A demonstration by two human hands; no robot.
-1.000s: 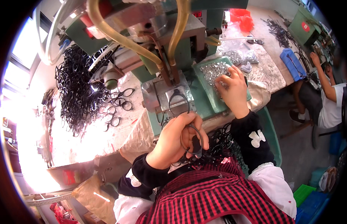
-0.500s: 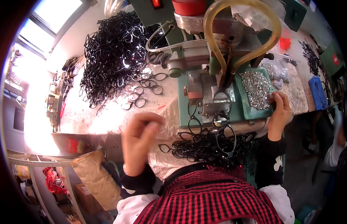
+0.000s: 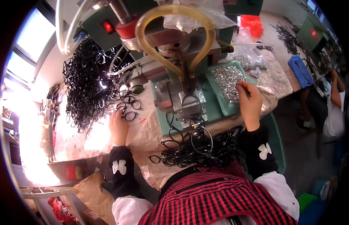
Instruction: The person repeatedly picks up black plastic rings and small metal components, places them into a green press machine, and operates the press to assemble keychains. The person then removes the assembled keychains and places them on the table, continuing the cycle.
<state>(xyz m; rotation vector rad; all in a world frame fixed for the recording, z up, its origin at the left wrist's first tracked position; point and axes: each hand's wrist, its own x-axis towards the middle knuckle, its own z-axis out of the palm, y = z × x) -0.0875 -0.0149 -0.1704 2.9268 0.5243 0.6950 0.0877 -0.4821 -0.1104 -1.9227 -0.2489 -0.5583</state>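
Spectacle frame, blk, is seated at the front of the machine, straight ahead of the wearer, betw. the two hands. Its far ring is laid over the metal jig; its near ring is extended past the machine base, above a heap of similar frames gathered by the checked apron.

Re containers: green tray, R of the jig, is loaded w/ small silver bits, its near end mostly bare. Beyond it, more silvery bits are held in clear plastic bags. Green bin is set below the table edge, R side (contents can't be made out).

Frame's long axis is run from the jig toward the wearer, slanted a bit R at the near end, rings lined up one behind the other.

R hand is held at the tray's R edge, thumb & forefinger tips pressed together; whether a bit is pinched can't be told. L hand is placed by loose frames at the edge of the big blk pile, fingers pointed forward; its grip can't be told.
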